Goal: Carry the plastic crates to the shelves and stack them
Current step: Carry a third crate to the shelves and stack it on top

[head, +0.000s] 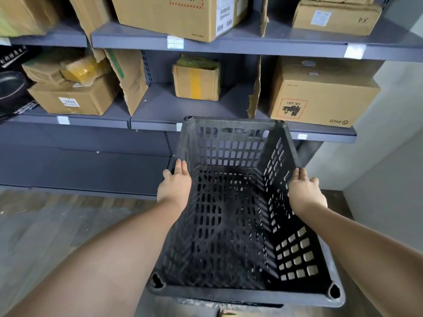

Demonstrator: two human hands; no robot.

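Note:
A black plastic crate (235,216) with slotted walls is empty and sits in front of me, its far end just before the grey shelves (155,124). My left hand (175,185) holds the crate's left rim, fingers over the edge and thumb outside. On the opposite rim my right hand (305,191) holds the crate the same way. The crate tilts slightly, with its near end low in the view. Something dark shows just under its near edge; I cannot tell what it is.
Cardboard boxes fill the upper shelves, among them a large one (320,97) at the right and a small taped one (196,81) in the middle. The lowest shelf bay (91,165) is dark and bare. A white wall (389,145) stands to the right.

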